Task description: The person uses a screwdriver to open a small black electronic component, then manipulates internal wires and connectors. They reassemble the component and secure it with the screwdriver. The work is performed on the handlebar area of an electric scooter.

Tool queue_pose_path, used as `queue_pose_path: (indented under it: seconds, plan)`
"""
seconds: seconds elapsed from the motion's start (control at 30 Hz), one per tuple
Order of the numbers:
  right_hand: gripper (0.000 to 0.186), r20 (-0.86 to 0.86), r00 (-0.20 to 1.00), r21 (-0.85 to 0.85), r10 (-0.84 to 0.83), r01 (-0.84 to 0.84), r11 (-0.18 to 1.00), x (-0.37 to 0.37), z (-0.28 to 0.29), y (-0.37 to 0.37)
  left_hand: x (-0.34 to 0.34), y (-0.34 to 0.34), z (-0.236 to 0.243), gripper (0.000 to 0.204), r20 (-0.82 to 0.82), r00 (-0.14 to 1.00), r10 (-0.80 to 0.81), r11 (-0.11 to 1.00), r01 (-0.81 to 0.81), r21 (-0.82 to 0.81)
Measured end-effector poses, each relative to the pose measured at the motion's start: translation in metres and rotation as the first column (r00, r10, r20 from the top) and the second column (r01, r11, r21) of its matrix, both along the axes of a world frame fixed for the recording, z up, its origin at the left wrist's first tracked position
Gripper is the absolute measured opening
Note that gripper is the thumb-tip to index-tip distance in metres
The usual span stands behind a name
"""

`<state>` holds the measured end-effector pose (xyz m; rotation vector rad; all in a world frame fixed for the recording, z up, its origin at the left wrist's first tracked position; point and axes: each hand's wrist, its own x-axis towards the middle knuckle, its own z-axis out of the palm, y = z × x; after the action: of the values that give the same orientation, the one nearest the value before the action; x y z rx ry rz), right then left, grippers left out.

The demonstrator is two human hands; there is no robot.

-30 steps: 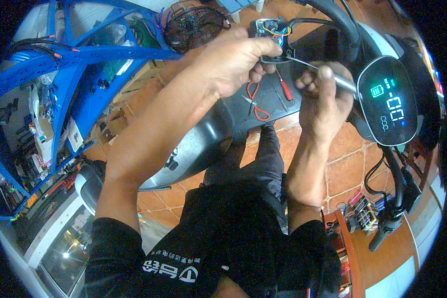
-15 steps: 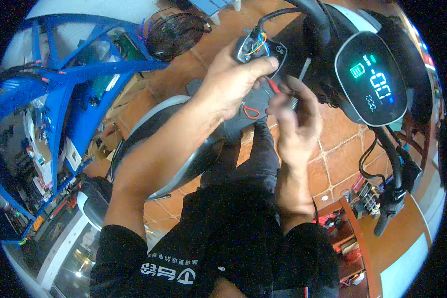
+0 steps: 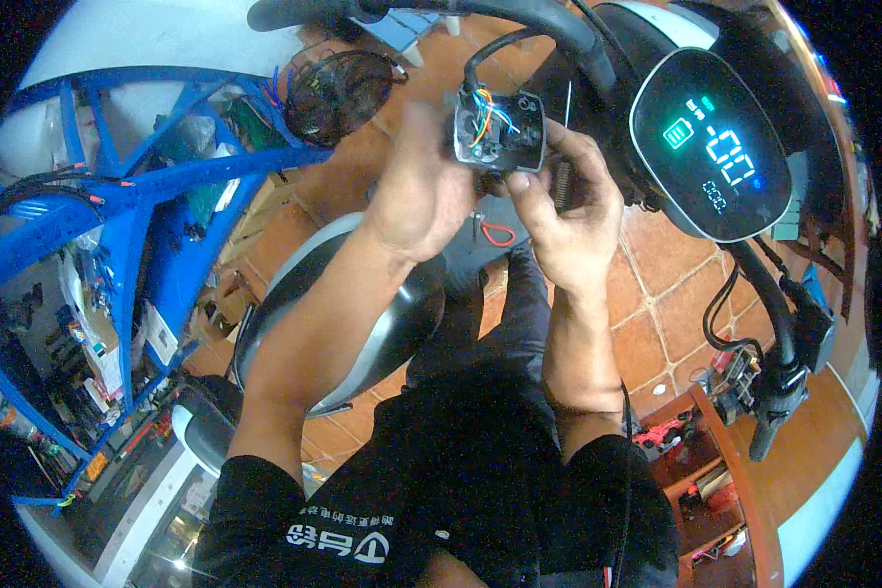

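An opened black control housing (image 3: 505, 147) shows coloured wires and a cable leaving its top. My left hand (image 3: 421, 196) is at its left side, thumb blurred and fingers partly hidden behind it. My right hand (image 3: 568, 216) is closed at its lower right, thumb on the bottom edge, with a metal tool with a ridged handle (image 3: 562, 184) between the fingers, its thin shaft pointing up. Red-handled pliers (image 3: 497, 235) lie below on a grey surface.
A lit display (image 3: 710, 142) and handlebar (image 3: 769, 304) are at right, a black seat (image 3: 402, 314) beneath my left arm. A blue rack (image 3: 88, 206) with parts is at left, a black mesh fan (image 3: 338, 98) at upper left, a wooden cabinet (image 3: 706, 470) at lower right.
The housing has moved left and down and turned to face up. My right hand has risen from below to grip its lower right; my left thumb has left the housing's face.
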<state>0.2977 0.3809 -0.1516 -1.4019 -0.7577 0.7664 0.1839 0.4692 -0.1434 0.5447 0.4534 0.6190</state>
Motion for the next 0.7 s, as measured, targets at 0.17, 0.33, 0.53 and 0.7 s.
queue_pose_path:
  seconds: [0.17, 0.33, 0.53, 0.7]
  plan:
    - [0.039, 0.054, 0.998, 0.027, 0.033, -0.035, 0.999, 0.008, 0.003, 0.002, 0.007, 0.015, -0.005, 0.069, -0.111, 0.994, -0.016, 0.999, 0.011, -0.049]
    - [0.035, 0.017, 0.998, -0.168, 0.061, -0.057, 0.984, 0.011, 0.01, -0.006, 0.01, 0.011, -0.018, 0.058, -0.073, 0.997, -0.029, 0.997, 0.024, -0.075]
    - [0.032, -0.088, 0.988, -0.063, -0.127, 0.122, 0.991, 0.007, 0.012, -0.013, 0.02, 0.006, 0.005, 0.052, -0.212, 0.977, -0.039, 0.996, 0.022, -0.081]
    - [0.032, -0.135, 0.989, -0.035, -0.065, 0.061, 0.998, 0.013, 0.008, -0.026, 0.021, 0.0, 0.008, 0.046, -0.192, 0.981, -0.035, 0.993, 0.013, -0.114]
